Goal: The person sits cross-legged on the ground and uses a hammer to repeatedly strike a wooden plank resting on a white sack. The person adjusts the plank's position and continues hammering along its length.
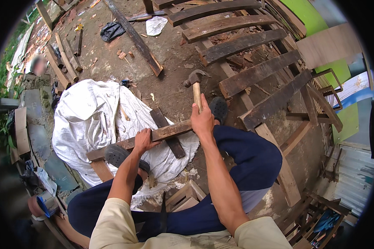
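My right hand [202, 120] is closed round the wooden handle of a claw hammer [197, 94], its metal head raised and pointing away from me. Beneath my left hand [143, 140] runs a long wooden plank [171, 131], gripped near its middle with the fingers over its edge. A shorter dark board [176, 147] crosses under this plank. My left foot, in a dark clog [117, 156], is against the plank's left part. Any nail at the hammering spot is too small or hidden to make out.
A white sack sheet [83, 108] lies crumpled under the plank. Slatted wooden framework [257, 74] stands at the right, with a loose beam [137, 41] at the far middle. A stone ledge [35, 112] borders the left. Corrugated metal [355, 178] is at the far right.
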`<move>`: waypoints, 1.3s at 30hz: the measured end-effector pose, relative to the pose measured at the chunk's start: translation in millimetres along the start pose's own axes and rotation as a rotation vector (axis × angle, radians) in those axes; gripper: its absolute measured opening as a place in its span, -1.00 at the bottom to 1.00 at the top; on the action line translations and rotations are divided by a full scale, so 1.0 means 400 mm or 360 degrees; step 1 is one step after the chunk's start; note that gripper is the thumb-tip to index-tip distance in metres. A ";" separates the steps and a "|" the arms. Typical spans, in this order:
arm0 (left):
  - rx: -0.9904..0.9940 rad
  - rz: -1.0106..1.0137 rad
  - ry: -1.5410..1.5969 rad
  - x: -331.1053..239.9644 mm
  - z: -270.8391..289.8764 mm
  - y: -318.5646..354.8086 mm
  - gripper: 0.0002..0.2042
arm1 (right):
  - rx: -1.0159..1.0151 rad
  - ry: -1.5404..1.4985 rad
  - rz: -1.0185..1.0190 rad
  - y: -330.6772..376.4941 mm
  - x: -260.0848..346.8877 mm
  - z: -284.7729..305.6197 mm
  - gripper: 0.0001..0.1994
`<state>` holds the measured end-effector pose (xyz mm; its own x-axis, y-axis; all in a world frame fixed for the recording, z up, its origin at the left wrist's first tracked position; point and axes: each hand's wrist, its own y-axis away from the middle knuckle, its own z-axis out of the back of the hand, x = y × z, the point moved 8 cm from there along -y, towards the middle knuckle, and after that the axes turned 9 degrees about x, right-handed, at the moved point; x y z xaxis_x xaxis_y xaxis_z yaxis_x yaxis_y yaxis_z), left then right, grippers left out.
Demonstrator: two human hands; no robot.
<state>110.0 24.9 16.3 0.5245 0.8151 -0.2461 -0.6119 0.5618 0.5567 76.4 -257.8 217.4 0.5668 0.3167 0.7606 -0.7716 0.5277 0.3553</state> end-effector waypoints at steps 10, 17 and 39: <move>-0.0305 -0.0066 -0.0105 0.014 0.002 -0.042 -0.30 | -0.0075 0.0109 -0.0170 0.099 -0.338 -0.126 -0.56; -0.0323 -0.0114 0.0171 0.031 0.017 -0.036 -0.23 | 0.0219 -0.0123 -0.0362 0.139 -0.479 -0.266 -0.60; -0.0284 0.0238 0.0268 0.063 0.015 -0.047 -0.29 | -0.0250 0.0119 0.0027 0.060 -0.324 -0.174 -0.54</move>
<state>138.1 33.9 4.4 0.3242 0.8944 -0.3082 -0.7772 0.4376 0.4521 4.5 -231.2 89.8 0.5786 0.3811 0.7211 -0.7298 0.6367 0.2490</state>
